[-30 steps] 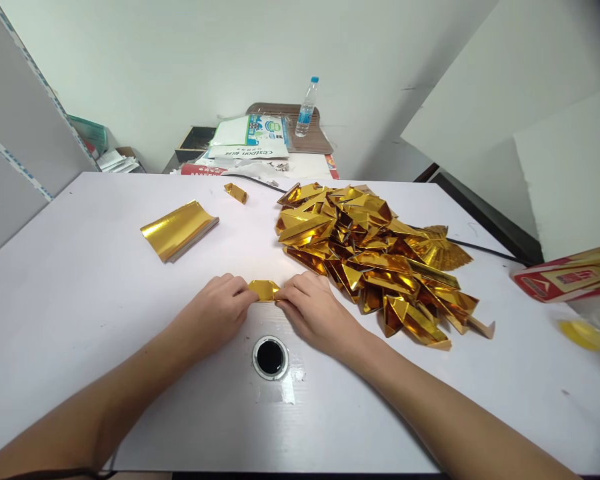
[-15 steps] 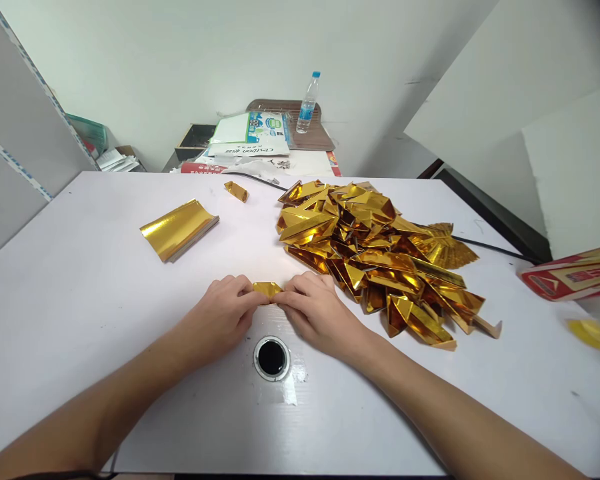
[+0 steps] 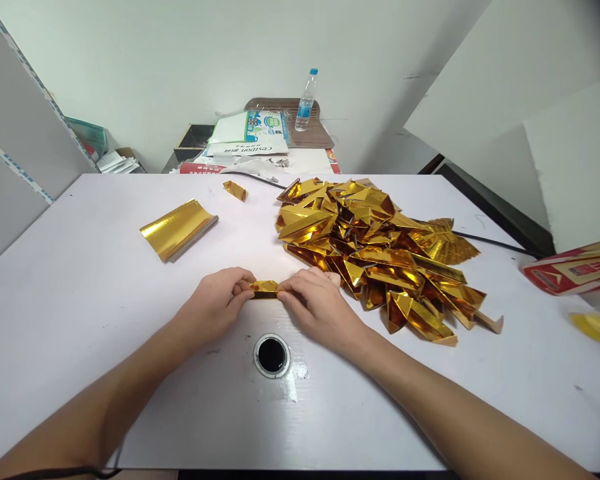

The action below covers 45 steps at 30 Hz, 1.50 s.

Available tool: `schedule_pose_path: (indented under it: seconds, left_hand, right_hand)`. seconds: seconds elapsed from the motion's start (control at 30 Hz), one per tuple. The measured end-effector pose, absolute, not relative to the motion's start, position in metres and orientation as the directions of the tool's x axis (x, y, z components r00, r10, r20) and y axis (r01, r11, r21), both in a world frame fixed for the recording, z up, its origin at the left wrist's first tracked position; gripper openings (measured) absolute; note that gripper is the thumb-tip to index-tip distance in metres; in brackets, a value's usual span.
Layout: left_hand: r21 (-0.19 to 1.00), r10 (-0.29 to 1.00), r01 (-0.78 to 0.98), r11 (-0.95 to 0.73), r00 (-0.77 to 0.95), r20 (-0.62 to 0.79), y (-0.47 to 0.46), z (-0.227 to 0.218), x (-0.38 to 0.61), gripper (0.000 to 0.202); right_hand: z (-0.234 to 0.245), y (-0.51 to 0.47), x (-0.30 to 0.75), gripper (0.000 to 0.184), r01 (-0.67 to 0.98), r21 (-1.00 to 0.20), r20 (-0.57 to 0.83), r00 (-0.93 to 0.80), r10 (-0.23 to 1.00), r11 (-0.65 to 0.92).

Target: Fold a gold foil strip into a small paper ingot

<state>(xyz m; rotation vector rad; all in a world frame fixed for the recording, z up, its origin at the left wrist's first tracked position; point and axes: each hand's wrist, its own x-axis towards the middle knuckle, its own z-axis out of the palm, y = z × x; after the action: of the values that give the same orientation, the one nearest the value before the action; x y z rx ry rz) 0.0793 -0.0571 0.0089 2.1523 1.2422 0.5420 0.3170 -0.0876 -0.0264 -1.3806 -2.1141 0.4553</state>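
A small folded piece of gold foil paper point(image 3: 264, 289) lies on the white table point(image 3: 80, 293) in front of me. My left hand point(image 3: 217, 307) pinches its left end and my right hand point(image 3: 317, 303) pinches its right end, fingers closed on it. A large heap of folded gold foil pieces point(image 3: 370, 247) lies just right of my right hand. A stack of flat gold foil sheets point(image 3: 179, 229) rests to the far left. One single folded gold piece point(image 3: 235, 191) lies near the table's back edge.
A round cable hole point(image 3: 271, 355) sits in the table just below my hands. A black cable point(image 3: 495, 245) runs behind the heap. A red and gold box point(image 3: 570, 272) and something yellow point(image 3: 597, 327) lie at the right edge. A water bottle point(image 3: 305, 105) and papers point(image 3: 250, 137) stand behind the table.
The gold piece between my fingers has become narrower, pressed flatter into a thin strip. Both hands stay at the same spot, shifted slightly up the table.
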Motion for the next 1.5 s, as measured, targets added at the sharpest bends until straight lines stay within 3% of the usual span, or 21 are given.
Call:
schedule_pose_path:
  seconds: [0.23,0.43,0.57,0.7,0.77,0.83,0.93,1.23,1.5]
  left_hand:
    - [0.673,0.946,0.721,-0.166,0.309,-0.097,-0.053,0.018,0.083,0.009]
    - [0.636,0.949,0.745,-0.201,0.309,-0.062,-0.053,0.021,0.084,0.004]
    - [0.551,0.905,0.736,-0.392,0.416,0.088,-0.050,0.009,0.075,0.007]
    - [0.266,0.594,0.532,-0.804,0.733,0.331,-0.050,-0.003,0.065,0.032]
    - [0.136,0.468,0.450,-0.883,0.816,0.339,-0.051,-0.005,0.062,0.035]
    - [0.097,0.454,0.449,-0.888,0.829,0.326,-0.051,-0.004,0.060,0.037]
    - [0.103,0.487,0.480,-0.871,0.818,0.306,-0.051,-0.001,0.059,0.044]
    - [0.033,0.499,0.505,-0.862,0.836,0.228,-0.051,-0.004,0.054,0.056]
    - [0.079,0.581,0.576,-0.814,0.805,0.120,-0.058,-0.001,0.031,0.076]
  right_hand:
    - [-0.027,-0.085,0.320,0.013,0.746,-0.541,0.311,-0.251,0.916,0.388]
    - [-0.031,-0.085,0.322,0.015,0.755,-0.475,0.365,-0.298,0.882,0.452]
    - [-0.033,-0.084,0.321,0.023,0.734,-0.313,0.448,-0.446,0.775,0.603]
    - [-0.028,-0.085,0.318,0.024,0.700,-0.084,0.462,-0.603,0.650,0.709]
    - [-0.024,-0.087,0.316,0.019,0.688,0.019,0.421,-0.664,0.618,0.726]
    - [-0.021,-0.089,0.315,0.019,0.682,0.082,0.380,-0.696,0.609,0.727]
    - [-0.020,-0.093,0.314,0.024,0.699,0.068,0.368,-0.681,0.633,0.712]
    - [-0.020,-0.101,0.323,0.038,0.735,-0.135,0.369,-0.585,0.722,0.664]
    - [-0.010,-0.107,0.333,0.031,0.752,-0.204,0.350,-0.542,0.764,0.627]
